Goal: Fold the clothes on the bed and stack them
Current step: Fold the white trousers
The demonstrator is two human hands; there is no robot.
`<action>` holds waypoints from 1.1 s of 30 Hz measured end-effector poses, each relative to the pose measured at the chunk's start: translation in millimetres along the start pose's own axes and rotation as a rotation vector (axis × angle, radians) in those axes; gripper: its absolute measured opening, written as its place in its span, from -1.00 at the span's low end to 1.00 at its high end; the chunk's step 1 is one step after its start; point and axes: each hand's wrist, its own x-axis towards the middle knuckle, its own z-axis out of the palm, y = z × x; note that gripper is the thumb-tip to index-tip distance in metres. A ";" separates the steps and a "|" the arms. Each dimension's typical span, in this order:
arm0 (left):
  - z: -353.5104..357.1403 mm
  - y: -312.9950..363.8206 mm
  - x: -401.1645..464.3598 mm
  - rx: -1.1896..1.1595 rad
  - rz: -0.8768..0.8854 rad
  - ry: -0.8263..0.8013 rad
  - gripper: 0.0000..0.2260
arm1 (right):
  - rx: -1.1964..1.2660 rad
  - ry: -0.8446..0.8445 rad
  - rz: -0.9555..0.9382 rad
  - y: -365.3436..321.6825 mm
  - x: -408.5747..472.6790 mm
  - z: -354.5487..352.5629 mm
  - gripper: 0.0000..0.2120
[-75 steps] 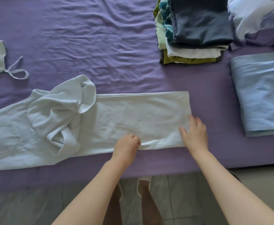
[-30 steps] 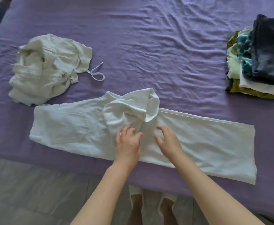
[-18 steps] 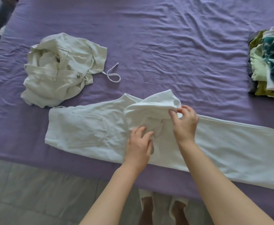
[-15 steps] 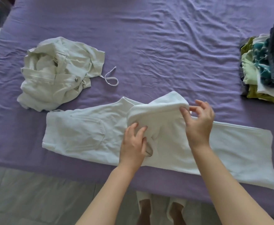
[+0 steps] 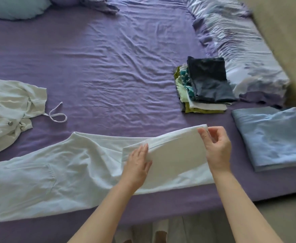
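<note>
Head view: we see the white hoodie (image 5: 59, 176) lying lengthwise along the near edge of the purple bed (image 5: 108, 67), its right end doubled back over the body. The right hand (image 5: 217, 149) pinches the far corner of that folded flap; the left hand (image 5: 138, 163) lies flat, fingers straight, pressing the flap's left edge. We note a folded stack (image 5: 205, 86) far right, a folded blue garment (image 5: 273, 137) beside it, and a crumpled cream garment (image 5: 8, 109) at left.
</note>
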 end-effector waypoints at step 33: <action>112.3 15.3 88.3 0.325 -0.130 0.160 -0.49 | -0.265 -0.291 0.331 212.5 82.5 -19.8 -0.84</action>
